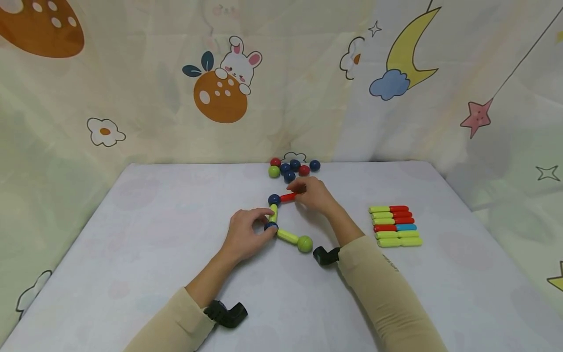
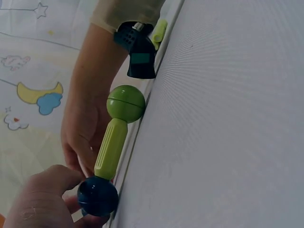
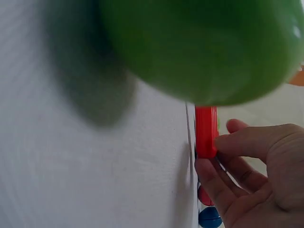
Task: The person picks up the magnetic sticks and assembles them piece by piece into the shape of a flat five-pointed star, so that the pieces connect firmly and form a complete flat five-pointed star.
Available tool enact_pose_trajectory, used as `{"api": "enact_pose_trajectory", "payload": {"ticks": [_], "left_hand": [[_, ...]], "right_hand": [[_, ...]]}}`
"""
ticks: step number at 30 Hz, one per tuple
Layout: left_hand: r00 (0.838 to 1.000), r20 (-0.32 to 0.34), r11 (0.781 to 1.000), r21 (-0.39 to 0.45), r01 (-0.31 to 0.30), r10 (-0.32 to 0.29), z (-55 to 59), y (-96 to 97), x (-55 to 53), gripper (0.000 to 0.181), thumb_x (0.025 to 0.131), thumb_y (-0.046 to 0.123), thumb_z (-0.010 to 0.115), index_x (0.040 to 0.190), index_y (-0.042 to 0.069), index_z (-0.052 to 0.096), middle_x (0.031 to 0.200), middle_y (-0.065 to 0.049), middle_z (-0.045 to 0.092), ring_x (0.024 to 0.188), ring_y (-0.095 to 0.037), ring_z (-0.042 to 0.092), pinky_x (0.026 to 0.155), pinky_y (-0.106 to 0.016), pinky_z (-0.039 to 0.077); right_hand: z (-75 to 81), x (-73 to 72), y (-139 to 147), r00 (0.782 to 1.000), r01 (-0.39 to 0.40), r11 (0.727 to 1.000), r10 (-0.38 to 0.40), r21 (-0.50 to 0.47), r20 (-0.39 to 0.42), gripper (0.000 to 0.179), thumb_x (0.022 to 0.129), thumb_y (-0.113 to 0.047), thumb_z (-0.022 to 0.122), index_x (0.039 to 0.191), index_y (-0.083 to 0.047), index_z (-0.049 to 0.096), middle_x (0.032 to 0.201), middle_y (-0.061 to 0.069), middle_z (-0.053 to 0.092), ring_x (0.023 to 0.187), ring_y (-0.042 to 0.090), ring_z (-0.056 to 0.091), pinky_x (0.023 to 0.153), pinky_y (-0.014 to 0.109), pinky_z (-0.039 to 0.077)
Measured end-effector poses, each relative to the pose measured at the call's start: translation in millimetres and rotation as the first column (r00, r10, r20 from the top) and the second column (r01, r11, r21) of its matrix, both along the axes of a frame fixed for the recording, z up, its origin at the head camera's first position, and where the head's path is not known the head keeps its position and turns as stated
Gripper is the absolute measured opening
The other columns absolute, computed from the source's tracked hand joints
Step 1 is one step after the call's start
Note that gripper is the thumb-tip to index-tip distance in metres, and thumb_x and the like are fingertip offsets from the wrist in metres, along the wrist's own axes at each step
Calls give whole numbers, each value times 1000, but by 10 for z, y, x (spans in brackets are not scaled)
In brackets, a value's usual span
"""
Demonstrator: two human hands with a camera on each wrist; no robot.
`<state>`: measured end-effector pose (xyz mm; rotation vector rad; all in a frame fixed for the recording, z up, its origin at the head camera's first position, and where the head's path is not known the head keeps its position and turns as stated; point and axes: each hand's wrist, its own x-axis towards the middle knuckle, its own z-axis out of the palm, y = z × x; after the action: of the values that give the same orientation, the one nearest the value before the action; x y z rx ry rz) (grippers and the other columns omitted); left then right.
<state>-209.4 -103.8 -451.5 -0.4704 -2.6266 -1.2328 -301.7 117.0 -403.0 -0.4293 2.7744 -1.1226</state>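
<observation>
Near the table's middle, my left hand [image 1: 246,234] holds a blue ball [image 2: 98,196] between thumb and fingers. A yellow-green magnetic rod [image 1: 288,236] runs from that ball to a green ball [image 1: 305,244]. Another yellow-green rod [image 1: 274,213] links it to a farther blue ball [image 1: 274,199]. With thumb and fingertips, my right hand [image 1: 314,195] pinches a red rod [image 1: 288,197], its left end against the farther blue ball. In the right wrist view the green ball [image 3: 204,47] looms large and hides part of the red rod [image 3: 206,133].
At the table's back edge several loose balls [image 1: 295,165] sit together, blue, red and green. On the right several rods [image 1: 396,227] lie in a stack of rows, yellow-green, red and blue. A patterned cloth [image 1: 286,98] hangs behind the table [image 1: 176,220].
</observation>
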Motion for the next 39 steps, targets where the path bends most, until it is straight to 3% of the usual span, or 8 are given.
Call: {"api": "enact_pose_trajectory", "payload": {"ticks": [7,10,15,19,23,27,32,39], "left_hand": [[987,76,982,119,-147,138,57,21,-101,31,97,26,65,125,15,70,99,-4,69,97,-22,62,86,-39,51],[982,84,979,99,-176,168,112,-7,-223,35,98,27,65,130,13,67,111,-8,68,109,-26,61,95,-44,51],[986,84,988,-60,-142,147,113,29,-472,39,96,36,65,127,13,70,116,-9,73,110,-29,63,101,-51,45],[990,66,981,-153,-117,128,91,117,-559,37,93,38,67,118,12,76,112,-9,76,107,-31,63,102,-56,40],[987,56,980,-142,-138,147,79,172,-563,28,92,32,71,110,11,79,106,-8,77,105,-32,62,103,-56,39],[987,60,985,-96,-146,152,62,159,-539,25,92,29,73,108,11,79,107,-8,78,105,-31,63,104,-55,39],[986,87,990,-31,-139,141,54,139,-519,25,93,28,72,111,12,79,110,-8,78,108,-29,65,105,-52,40],[985,88,989,-20,-145,146,52,112,-534,26,93,29,72,112,12,79,111,-8,78,110,-30,64,107,-54,39]], "right_hand": [[-27,10,18,1000,18,990,-16,-139,11,30,95,-2,63,122,-9,72,123,10,72,115,28,63,103,42,53],[-13,4,-43,1000,0,986,3,-170,16,28,96,-4,62,122,-9,73,121,8,71,113,27,62,102,41,54],[0,4,-124,1000,-7,981,11,-194,16,27,96,-4,60,119,-7,73,119,8,71,111,28,61,100,41,53],[-19,27,-136,999,-26,982,29,-186,15,26,97,-6,60,119,-6,74,120,7,72,111,26,62,97,38,54],[-28,6,-111,999,-24,973,29,-228,19,26,99,-9,61,122,-5,72,121,9,71,107,26,65,90,34,57],[-45,-65,-71,997,67,958,-71,-278,-7,28,98,-9,65,126,-5,69,126,12,69,104,28,67,82,34,59],[-45,-166,1,986,133,975,-149,-179,-77,38,95,-8,68,133,-9,65,137,15,61,114,32,64,94,40,57],[2,-275,13,992,-67,991,79,115,-101,56,95,-10,68,150,-11,54,158,14,46,116,33,65,102,45,54]]}}
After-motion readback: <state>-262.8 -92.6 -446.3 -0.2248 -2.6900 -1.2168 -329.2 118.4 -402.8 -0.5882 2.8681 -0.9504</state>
